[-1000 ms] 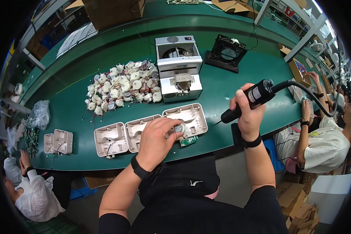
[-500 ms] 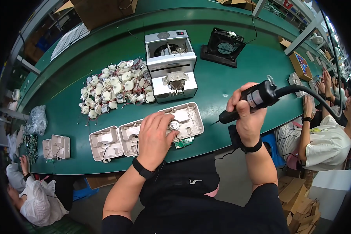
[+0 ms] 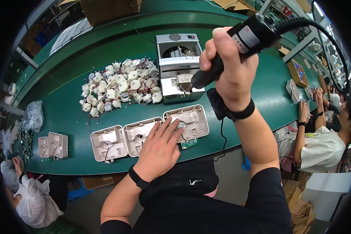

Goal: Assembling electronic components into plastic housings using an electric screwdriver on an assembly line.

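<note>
My right hand (image 3: 236, 76) is wrapped round a black electric screwdriver (image 3: 247, 37), its nose down at the front outlet of a silver screw feeder (image 3: 178, 62). The driver's bit cannot be made out there. Flat across the middle and right of three off-white plastic casings lies my left hand (image 3: 159, 146), fingers stretched. Its fingertips are beside or on a round metal-rimmed part (image 3: 181, 125) seated in the right casing (image 3: 199, 121). The middle casing (image 3: 133, 136) is partly covered by that hand; the left casing (image 3: 105, 136) shows fully. A green circuit board (image 3: 189, 144) hangs at the right casing's near edge.
Left of the feeder is a heap of white round parts with wires (image 3: 121, 84). Smaller casings (image 3: 57, 146) and a plastic bag (image 3: 33, 117) are farther left. The driver's thick cable (image 3: 304, 22) arcs right. Co-workers sit at both sides; a small carton (image 3: 299, 73) stands right.
My right hand has raised the screwdriver and carried it up-left to the feeder. My left hand has flattened out, its fingers no longer curled round the round part. The casings have shifted slightly apart.
</note>
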`<state>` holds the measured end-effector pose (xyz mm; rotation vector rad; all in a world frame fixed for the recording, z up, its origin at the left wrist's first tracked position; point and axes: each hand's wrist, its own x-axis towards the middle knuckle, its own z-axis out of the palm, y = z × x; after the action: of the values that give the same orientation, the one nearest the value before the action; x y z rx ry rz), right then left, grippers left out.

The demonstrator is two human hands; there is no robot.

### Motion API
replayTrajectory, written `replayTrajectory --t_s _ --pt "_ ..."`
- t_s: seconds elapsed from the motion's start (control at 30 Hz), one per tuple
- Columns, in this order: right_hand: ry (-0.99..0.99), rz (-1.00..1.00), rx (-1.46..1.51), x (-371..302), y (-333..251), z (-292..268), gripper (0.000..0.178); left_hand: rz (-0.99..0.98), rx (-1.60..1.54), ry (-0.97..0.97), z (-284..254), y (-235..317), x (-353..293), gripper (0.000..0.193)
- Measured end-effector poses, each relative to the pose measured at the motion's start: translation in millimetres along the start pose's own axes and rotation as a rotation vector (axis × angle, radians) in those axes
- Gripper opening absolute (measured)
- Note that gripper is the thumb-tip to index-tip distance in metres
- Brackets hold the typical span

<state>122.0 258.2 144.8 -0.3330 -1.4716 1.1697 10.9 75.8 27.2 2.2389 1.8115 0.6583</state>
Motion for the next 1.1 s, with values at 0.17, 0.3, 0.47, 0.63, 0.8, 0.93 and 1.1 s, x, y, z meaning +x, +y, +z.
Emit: replayTrajectory --t_s 0.17,0.3,0.47,0.63,0.8,0.93,1.1 --pt "-0.009 0.065 -0.071 8 23 10 0.021 0.010 -0.019 0.027 5 -7 -4 0.043" --pt "0.008 0.169 -0.044 -16 2 9 0.020 0.002 -0.005 0.060 11 -12 -6 0.043" --pt "-0.064 0.220 0.144 -71 -17 1 0.026 -0.003 -0.019 0.087 18 -12 -6 0.041" --pt "-0.093 0.227 0.080 -88 -1 -1 0.029 -0.015 -0.011 0.095 17 -11 -7 0.039" --pt "-0.065 0.236 0.104 -93 10 -4 0.027 -0.012 -0.009 0.095 19 -10 -7 0.040" --pt "-0.074 0.230 0.077 -98 23 -5 0.026 -0.012 -0.018 0.094 18 -11 -5 0.040" --pt "-0.160 0.145 -0.094 -101 29 -7 0.025 -0.013 -0.023 0.100 20 -11 -6 0.040"
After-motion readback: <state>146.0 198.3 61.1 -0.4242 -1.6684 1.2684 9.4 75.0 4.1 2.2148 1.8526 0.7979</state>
